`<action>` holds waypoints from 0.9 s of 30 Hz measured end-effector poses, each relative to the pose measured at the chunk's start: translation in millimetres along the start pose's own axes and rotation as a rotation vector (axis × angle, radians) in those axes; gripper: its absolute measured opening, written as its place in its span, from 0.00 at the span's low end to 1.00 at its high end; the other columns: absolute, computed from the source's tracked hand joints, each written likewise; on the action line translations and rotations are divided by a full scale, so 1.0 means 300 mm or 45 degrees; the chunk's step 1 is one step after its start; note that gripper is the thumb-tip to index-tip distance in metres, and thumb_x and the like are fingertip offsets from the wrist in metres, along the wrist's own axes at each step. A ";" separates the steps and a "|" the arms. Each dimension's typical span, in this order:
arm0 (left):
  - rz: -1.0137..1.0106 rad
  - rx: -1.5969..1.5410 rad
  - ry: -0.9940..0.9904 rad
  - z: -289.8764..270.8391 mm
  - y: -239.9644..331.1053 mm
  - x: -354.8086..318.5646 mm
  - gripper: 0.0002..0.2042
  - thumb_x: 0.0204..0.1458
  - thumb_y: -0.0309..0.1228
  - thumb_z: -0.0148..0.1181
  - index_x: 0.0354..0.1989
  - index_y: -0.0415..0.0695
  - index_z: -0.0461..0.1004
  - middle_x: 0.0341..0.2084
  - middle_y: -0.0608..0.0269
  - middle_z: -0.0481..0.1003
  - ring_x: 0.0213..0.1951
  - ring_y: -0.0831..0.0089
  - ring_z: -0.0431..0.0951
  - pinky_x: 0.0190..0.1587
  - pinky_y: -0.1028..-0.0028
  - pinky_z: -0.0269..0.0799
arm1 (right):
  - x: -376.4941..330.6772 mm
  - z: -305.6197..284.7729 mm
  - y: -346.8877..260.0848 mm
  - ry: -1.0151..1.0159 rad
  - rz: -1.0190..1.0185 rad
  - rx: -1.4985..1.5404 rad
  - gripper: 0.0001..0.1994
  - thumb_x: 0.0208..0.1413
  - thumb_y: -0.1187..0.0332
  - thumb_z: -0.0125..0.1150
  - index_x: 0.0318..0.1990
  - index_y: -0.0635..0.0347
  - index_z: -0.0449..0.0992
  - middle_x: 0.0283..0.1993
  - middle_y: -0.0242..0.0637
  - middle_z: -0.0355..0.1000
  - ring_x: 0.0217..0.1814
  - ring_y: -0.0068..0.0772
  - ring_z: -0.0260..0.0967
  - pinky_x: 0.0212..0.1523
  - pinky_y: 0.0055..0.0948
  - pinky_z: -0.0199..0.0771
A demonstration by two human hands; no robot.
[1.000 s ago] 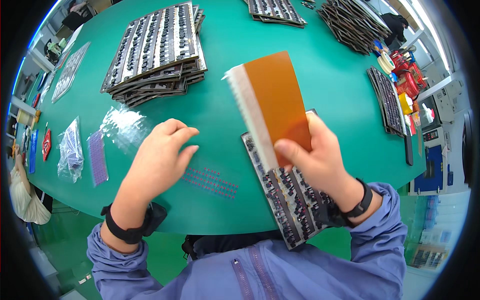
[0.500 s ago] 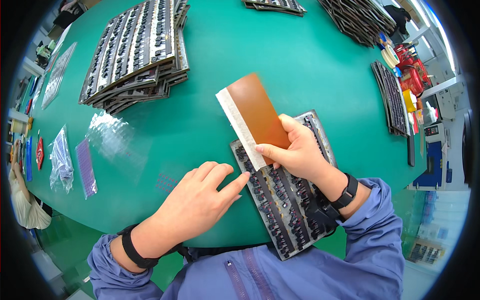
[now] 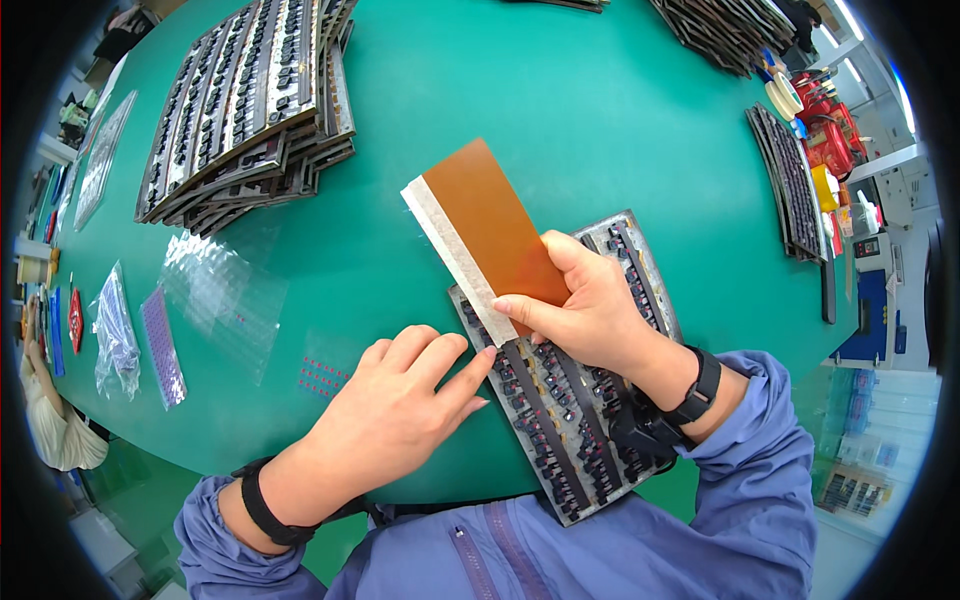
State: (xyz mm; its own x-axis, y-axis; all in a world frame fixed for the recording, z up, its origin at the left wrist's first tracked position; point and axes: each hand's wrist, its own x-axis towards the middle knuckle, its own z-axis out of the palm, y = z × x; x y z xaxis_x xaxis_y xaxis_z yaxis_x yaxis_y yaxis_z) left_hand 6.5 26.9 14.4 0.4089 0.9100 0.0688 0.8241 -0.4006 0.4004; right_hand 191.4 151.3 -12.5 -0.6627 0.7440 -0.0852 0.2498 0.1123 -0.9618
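right hand point(image 3: 590, 310) pinching orange sheet point(image 3: 488, 232) above component tray point(image 3: 575, 385); left hand point(image 3: 395, 415) holding nothing, fingers loosely curled, fingertips just below sheet's lower edge

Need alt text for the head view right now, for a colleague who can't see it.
The right hand holds an orange sheet with a pale edge strip above a tray of small dark parts on a green table. The left hand reaches toward the sheet's lower end; stacked trays lie behind.
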 end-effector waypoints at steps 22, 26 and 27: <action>-0.035 -0.080 0.035 0.015 0.007 0.002 0.21 0.45 0.27 0.66 0.50 0.36 0.72 0.40 0.57 0.67 0.42 0.61 0.70 0.45 0.65 0.70 | 0.008 0.007 -0.014 0.001 0.190 0.148 0.13 0.55 0.73 0.64 0.45 0.64 0.70 0.37 0.32 0.74 0.29 0.14 0.71 0.23 0.16 0.73; -0.044 -0.061 0.085 0.003 0.011 -0.002 0.21 0.46 0.27 0.65 0.50 0.34 0.71 0.40 0.56 0.67 0.42 0.60 0.70 0.45 0.66 0.70 | 0.012 0.007 -0.034 0.016 0.188 0.123 0.12 0.55 0.74 0.64 0.45 0.65 0.70 0.35 0.32 0.74 0.26 0.14 0.70 0.23 0.16 0.72; -0.043 -0.053 0.084 -0.009 0.019 0.003 0.22 0.46 0.27 0.65 0.50 0.34 0.71 0.39 0.55 0.66 0.42 0.60 0.70 0.45 0.66 0.70 | 0.006 0.001 -0.047 0.015 0.178 0.120 0.12 0.55 0.74 0.64 0.45 0.65 0.70 0.34 0.32 0.74 0.26 0.14 0.70 0.23 0.16 0.72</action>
State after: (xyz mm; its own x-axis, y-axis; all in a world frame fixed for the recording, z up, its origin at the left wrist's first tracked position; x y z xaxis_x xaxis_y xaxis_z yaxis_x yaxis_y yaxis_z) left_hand 10.6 25.6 19.3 0.3532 0.9285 0.1144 0.8193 -0.3660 0.4413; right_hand 186.5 151.0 0.7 -0.6179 0.7556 -0.2175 0.2712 -0.0548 -0.9610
